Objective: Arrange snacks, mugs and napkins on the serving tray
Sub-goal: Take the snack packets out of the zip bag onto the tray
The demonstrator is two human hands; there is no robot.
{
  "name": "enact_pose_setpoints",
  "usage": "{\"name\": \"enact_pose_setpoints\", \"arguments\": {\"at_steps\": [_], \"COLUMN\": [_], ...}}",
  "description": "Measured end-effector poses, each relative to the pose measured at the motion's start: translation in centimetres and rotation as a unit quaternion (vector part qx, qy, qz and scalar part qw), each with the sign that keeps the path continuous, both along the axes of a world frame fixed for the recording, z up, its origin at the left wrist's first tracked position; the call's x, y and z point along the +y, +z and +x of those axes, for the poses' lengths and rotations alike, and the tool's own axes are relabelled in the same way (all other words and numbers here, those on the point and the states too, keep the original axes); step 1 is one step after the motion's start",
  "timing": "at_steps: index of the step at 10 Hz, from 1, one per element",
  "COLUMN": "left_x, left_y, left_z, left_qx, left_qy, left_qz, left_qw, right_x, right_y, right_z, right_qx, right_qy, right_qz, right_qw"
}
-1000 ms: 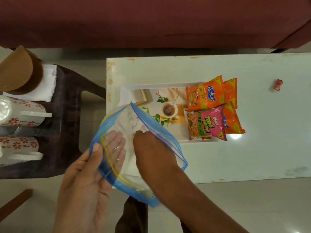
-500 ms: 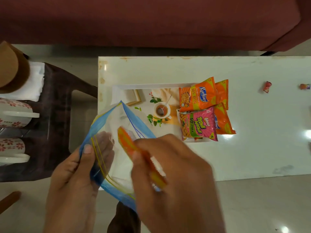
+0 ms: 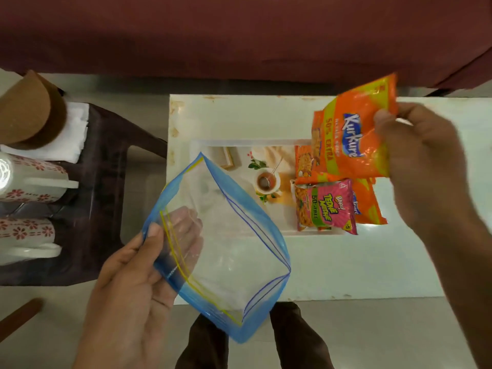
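An orange packet (image 3: 354,134) is pinched by the right hand (image 3: 423,166) above the tray (image 3: 239,143); three packets (image 3: 326,206) already lie below it. The left hand (image 3: 138,283) grips an open bag (image 3: 226,249). Mugs (image 3: 26,179) and napkins (image 3: 72,134), left of that hand, remain unplaced.

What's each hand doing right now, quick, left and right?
Left hand: closed on the rim of the zip bag, holding it open.
Right hand: closed on an orange Kurkure packet, held above the tray.

Orange packet (image 3: 351,134): "Kurkure", "50% EXTRA". Pink packet (image 3: 326,207): "50% FREE".
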State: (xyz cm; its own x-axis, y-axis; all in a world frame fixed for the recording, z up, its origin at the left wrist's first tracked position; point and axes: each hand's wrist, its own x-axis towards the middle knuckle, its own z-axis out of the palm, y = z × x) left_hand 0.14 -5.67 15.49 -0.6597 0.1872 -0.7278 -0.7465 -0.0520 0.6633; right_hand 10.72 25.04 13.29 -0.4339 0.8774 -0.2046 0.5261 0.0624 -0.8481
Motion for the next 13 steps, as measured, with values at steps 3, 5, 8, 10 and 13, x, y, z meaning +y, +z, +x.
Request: {"name": "enact_pose_setpoints", "arguments": {"at_steps": [3, 5, 8, 10, 13], "left_x": [0.6, -1.2, -2.3, -2.4, -1.5], "left_y": [-0.3, -1.9, -3.4, -3.4, -2.9], "left_z": [-1.1, -1.4, -1.2, -0.9, 0.5], "left_qx": [-0.005, -0.008, -0.021, -0.004, -0.014], "left_qy": [-0.017, -0.069, -0.064, -0.066, -0.050], "left_qz": [0.036, 0.035, 0.049, 0.062, 0.086], "left_qw": [0.999, 0.997, 0.997, 0.996, 0.995], "right_x": [0.2, 0.8, 0.9, -1.2, -9.6], "right_y": [-9.1, -12.6, -14.0, -11.2, -6.4], "right_z": [-3.2, -3.7, -3.2, -1.9, 6.4], "right_qx": [-0.059, -0.132, -0.150, -0.069, 0.002], "right_qy": [-0.043, -0.030, -0.013, -0.018, -0.073], "right_qz": [-0.210, -0.144, 0.004, 0.196, 0.169], "right_qw": [0.975, 0.980, 0.989, 0.978, 0.983]}}
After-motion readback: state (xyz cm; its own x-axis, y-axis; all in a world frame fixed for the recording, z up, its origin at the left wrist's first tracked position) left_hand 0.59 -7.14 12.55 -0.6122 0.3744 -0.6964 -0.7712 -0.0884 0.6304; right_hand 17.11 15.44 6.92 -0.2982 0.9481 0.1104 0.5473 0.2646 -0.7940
